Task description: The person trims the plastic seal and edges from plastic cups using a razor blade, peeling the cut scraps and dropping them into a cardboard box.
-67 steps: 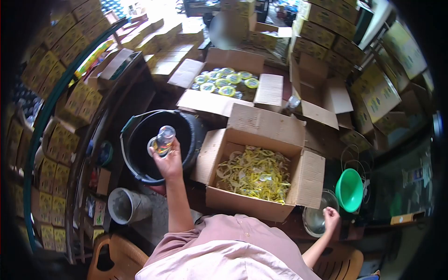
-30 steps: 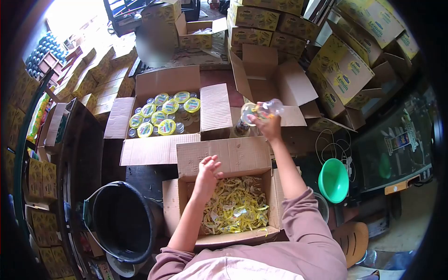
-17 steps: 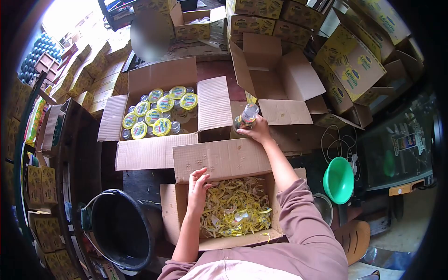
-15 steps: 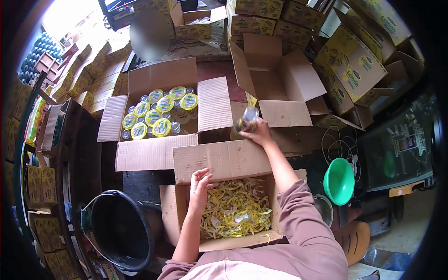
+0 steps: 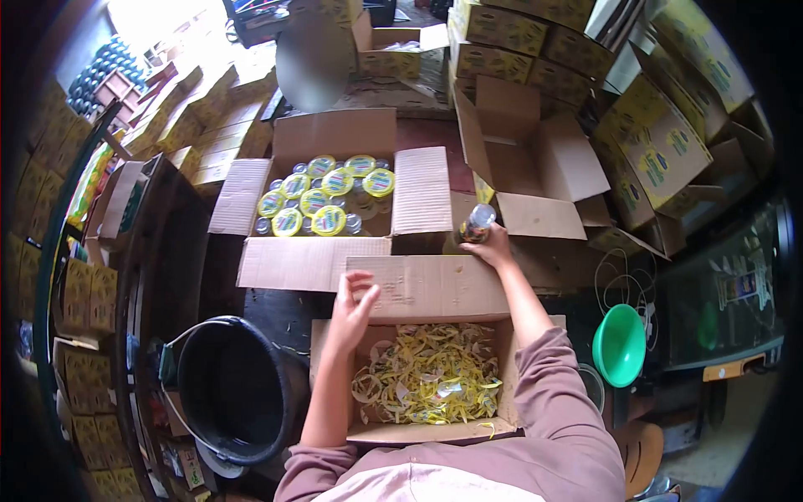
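Observation:
My right hand (image 5: pixel 490 246) is closed around a small clear container with a dark label (image 5: pixel 478 222), held upright beyond the scrap box's far flap. To its right stands an open carton (image 5: pixel 535 213). My left hand (image 5: pixel 355 305) hovers by the left end of that flap (image 5: pixel 418 284), fingers loosely curved and apart, holding nothing. Below my arms, the open cardboard box (image 5: pixel 510 376) holds yellow and clear plastic strips (image 5: pixel 427 376). Ahead on the left, another carton (image 5: pixel 314 263) contains several clear containers and yellow-rimmed round packs marked Lemon (image 5: pixel 314 202).
A black bucket (image 5: pixel 238 326) stands at left, its handle hanging over the side. On the right are a green bowl (image 5: pixel 619 345), a white cable (image 5: pixel 623 272) and a glass-topped surface (image 5: pixel 719 293). Printed yellow cartons (image 5: pixel 661 159) are stacked behind. A person's blurred head (image 5: pixel 312 63) shows at the back.
The camera view has swung left, so the scene sits farther right. My left hand has moved forward and left to the flap's end. The right hand still holds the clear container.

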Available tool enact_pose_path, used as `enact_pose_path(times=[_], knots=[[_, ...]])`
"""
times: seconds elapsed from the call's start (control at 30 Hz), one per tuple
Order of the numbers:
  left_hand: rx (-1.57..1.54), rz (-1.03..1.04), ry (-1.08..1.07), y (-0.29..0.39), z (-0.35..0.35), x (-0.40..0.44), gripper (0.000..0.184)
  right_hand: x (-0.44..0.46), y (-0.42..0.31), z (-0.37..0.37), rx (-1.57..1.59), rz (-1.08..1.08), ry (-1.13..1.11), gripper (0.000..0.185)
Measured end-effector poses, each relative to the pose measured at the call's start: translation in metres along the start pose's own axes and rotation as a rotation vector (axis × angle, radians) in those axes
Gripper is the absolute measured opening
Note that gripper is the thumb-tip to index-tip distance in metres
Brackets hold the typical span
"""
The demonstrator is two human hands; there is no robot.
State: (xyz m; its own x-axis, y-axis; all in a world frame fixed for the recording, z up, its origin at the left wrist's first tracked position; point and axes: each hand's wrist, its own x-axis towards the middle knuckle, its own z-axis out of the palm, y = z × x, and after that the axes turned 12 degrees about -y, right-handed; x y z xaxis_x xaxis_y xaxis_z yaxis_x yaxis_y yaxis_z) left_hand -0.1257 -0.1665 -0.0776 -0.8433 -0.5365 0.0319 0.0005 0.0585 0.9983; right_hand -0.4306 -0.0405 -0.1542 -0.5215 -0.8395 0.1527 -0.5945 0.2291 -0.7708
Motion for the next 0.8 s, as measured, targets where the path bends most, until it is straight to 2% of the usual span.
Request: enact_pose_path(times=[0.07,0.17,0.2,0.27,0.3,0.4,0.5,0.57,0.63,0.67,0.73,0.77,0.8], knots=[[0.215,-0.113,0.098,-0.011,-0.027,0.025,0.038,-0.004,-0.022,-0.010,-0.049,0.052,-0.001,0.079],[0.529,-0.018,0.157,-0.040,-0.059,0.079,0.042,-0.012,-0.020,-0.018,-0.066,0.020,0.088,0.106],[0.622,0.019,0.167,-0.046,-0.066,0.099,0.041,-0.024,-0.037,-0.028,-0.062,0.052,0.103,0.099],[0.949,-0.209,0.198,-0.031,-0.067,0.125,0.041,-0.053,-0.076,-0.041,-0.119,-0.029,0.223,0.086],[1.096,-0.252,0.161,-0.034,-0.070,0.139,0.042,-0.070,-0.089,-0.047,-0.116,-0.026,0.278,0.079],[1.398,-0.299,-0.207,-0.025,-0.066,0.173,0.048,-0.123,-0.096,-0.061,-0.208,-0.061,0.395,0.062],[1.931,-0.570,-0.551,-0.045,-0.051,0.203,0.050,-0.170,-0.107,-0.071,-0.191,0.086,0.437,0.056],[2.072,-0.513,-0.602,-0.088,-0.054,0.224,0.038,-0.193,-0.105,-0.074,-0.144,0.131,0.506,0.053],[2.122,-0.448,-0.700,-0.097,-0.054,0.234,0.023,-0.208,-0.109,-0.077,-0.192,0.146,0.566,0.050],[2.154,-0.379,-0.680,-0.101,-0.059,0.235,0.028,-0.213,-0.109,-0.078,-0.216,0.153,0.589,0.049],[1.978,-0.502,-0.837,-0.057,-0.054,0.227,0.052,-0.225,-0.106,-0.078,-0.207,0.164,0.609,0.048],[1.810,-0.371,-0.727,-0.055,-0.061,0.222,0.055,-0.227,-0.105,-0.077,-0.200,0.166,0.620,0.048],[1.743,-0.330,-0.679,-0.055,-0.068,0.221,0.054,-0.228,-0.105,-0.075,-0.191,0.174,0.620,0.048]])
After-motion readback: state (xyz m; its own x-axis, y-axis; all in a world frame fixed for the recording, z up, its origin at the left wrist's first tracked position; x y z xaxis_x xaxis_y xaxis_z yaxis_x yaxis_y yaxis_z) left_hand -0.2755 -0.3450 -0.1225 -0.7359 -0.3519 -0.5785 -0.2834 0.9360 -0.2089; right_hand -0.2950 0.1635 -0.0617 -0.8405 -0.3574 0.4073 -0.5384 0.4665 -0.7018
